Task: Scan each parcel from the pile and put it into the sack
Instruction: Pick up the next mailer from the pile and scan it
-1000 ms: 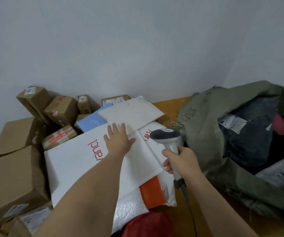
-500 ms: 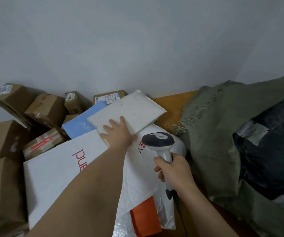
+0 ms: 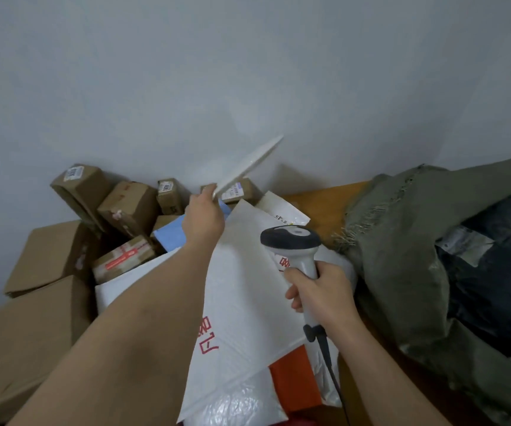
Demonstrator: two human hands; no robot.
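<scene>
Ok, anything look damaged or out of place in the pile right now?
Nothing looks damaged. The boxes lie tumbled against the wall, and the left hand holds a white mailer tilted up, edge-on. The right hand grips the scanner.

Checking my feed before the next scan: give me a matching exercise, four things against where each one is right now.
Things:
1. flat white mailer
2. scanner
3. green sack
4. orange parcel

Places:
A. at the right, mouth open, dark parcels inside
B. partly under the big white mailer, at the near edge of the pile
C. lifted edge-on above the pile, in the left hand
D. gripped by its handle in the right hand

Pairs: 1-C, 2-D, 3-A, 4-B
</scene>
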